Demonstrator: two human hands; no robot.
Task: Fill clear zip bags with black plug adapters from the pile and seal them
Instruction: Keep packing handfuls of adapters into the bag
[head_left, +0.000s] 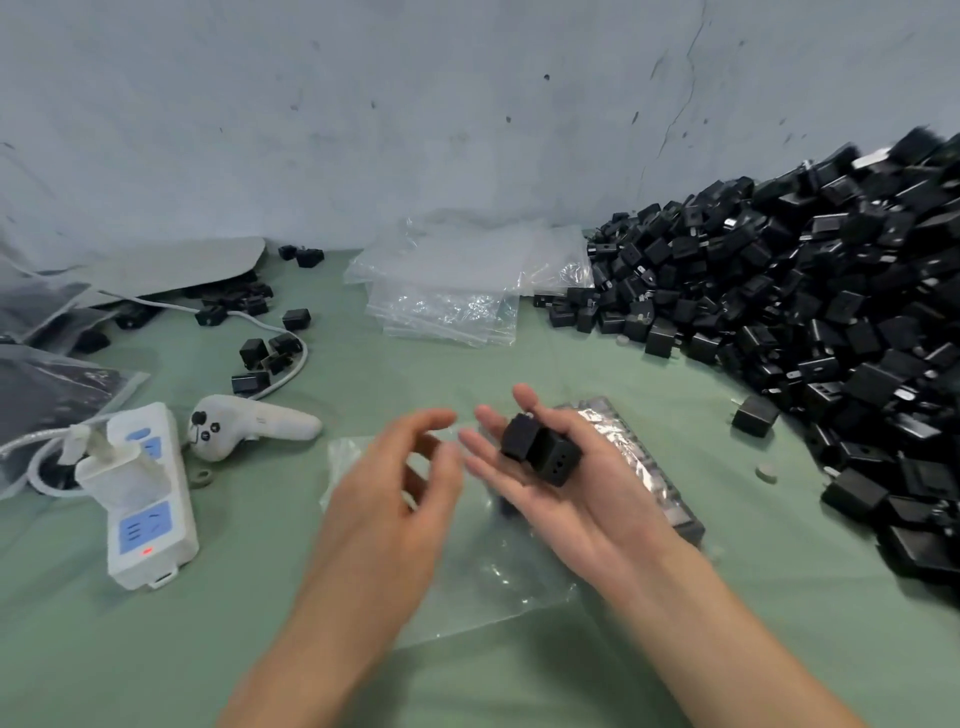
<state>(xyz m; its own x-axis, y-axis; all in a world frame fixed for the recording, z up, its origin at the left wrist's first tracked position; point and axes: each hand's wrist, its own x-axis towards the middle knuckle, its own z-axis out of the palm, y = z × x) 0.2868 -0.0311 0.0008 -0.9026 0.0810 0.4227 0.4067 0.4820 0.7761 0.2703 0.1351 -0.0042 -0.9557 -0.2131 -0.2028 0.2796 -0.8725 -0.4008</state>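
**Right palm carries two adapters above an empty zip bag**

At far left, a white plastic power strip (150, 499) with blue sockets lies on a matte green cloth (727, 649). A white charger is plugged into it. Just beside it lies a smooth white handheld controller (249, 423). Behind these, a few loose adapters (260, 353) are scattered around a grey cable, well apart from the main stock.

Further back, near the centre, is a stack of clear zip bags (441, 291). They are flat, glossy and crinkled, probably kept there within easy reach.

In the foreground, the left hand (400, 483) hovers with its fingers spread and loosely curved, blurred, and with nothing visibly in it. It looks ready to open the clear zip bag (467, 571), which lies limp and see-through on the cloth beneath both hands.

The right hand (561, 467) is palm up with its fingers straight. Two black plug adapters (540, 449) rest on it, carried rather than gripped. They are small, hard, matte cubes, and one shows round holes on its face. The flat palm likely serves as a tray for tipping them into the bag.

Under that hand lies a filled bag (649, 467), its film shiny over rows of dark blocks.

At right, the pile (831, 312) of identical adapters slopes up against the grey wall.
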